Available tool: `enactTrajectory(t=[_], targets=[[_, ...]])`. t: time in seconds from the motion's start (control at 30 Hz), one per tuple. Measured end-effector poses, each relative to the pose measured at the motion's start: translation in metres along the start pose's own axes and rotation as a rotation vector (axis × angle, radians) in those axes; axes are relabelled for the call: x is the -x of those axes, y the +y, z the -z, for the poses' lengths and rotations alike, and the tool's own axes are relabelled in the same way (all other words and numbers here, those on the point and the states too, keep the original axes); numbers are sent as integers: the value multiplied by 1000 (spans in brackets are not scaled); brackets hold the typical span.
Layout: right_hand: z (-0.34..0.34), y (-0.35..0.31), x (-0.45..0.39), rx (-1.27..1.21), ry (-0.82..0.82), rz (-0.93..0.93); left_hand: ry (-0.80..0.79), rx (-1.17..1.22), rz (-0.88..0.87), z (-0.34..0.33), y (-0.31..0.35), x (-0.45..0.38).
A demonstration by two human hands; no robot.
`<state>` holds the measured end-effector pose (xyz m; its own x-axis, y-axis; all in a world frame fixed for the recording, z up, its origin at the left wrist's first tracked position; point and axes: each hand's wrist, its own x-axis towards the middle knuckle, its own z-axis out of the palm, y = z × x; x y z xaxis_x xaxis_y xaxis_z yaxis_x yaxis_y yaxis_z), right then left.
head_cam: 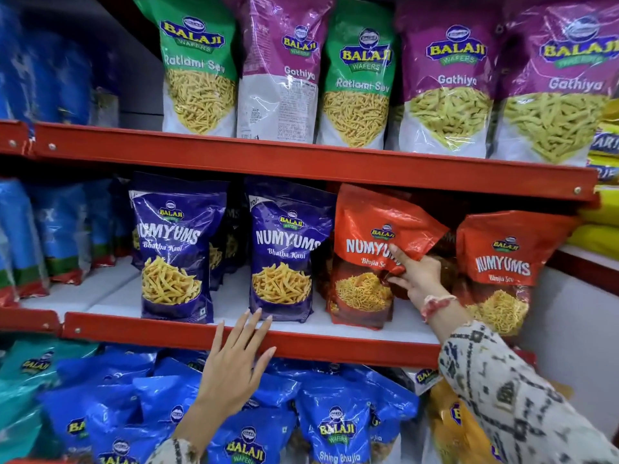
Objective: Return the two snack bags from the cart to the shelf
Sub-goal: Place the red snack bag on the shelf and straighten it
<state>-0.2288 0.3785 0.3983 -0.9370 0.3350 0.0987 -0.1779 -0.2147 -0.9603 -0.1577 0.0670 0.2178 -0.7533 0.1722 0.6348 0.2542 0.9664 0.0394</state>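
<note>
- Red Numyums bag (371, 252) is seen on the middle shelf (234, 333), standing w/ long axis near upright, top leaning right; base rests on the shelf board, between a purple Numyums bag (284, 249) at left and a second red bag (502, 269) at right.
- Right hand (417, 274) is pinched on the bag's right edge at mid-height, thumb across the front, fingers behind.
- Left hand (234, 360) is held flat and spread, empty, over the shelf's red front lip, below and left of the bag.
- Right hand is the nearer; cart is not in view.
- Judged: bag is being seated; release is prob. next.
</note>
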Motion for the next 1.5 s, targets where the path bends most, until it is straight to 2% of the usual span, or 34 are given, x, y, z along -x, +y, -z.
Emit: enactTrajectory(t=[0.2,0.3,0.37,0.4,0.43,0.47,0.53,0.63,0.77,0.97,1.27,1.33,1.4,1.47,1.5], targets=[[-11,-1,-25,179,-38,35,25,28,-24,0,-3,-2],[-18,12,-33,378,139,113,49,159,53,5,-3,-11],[-29,17,-6,534,325,280,99,327,149,13,-1,-25],[-35,22,9,553,404,433,108,432,205,18,0,-33],[-42,25,27,535,418,571,115,539,254,23,2,-42],[-50,31,39,502,365,671,124,634,293,28,5,-50],[-65,47,57,440,83,705,140,781,352,37,11,-66],[-85,71,66,426,-324,480,92,892,382,40,16,-81],[-100,94,63,421,-580,234,18,991,378,31,12,-86],[-92,95,80,631,-600,278,-24,970,393,45,1,-77],[-71,92,101,676,-627,360,-91,906,415,63,3,-56],[-60,92,97,608,-544,387,-6,846,444,64,10,-55],[-45,93,93,516,-316,424,272,749,429,67,25,-52],[-26,89,87,461,-72,480,518,693,298,70,45,-51],[-16,85,83,434,23,497,545,704,210,68,55,-52]])
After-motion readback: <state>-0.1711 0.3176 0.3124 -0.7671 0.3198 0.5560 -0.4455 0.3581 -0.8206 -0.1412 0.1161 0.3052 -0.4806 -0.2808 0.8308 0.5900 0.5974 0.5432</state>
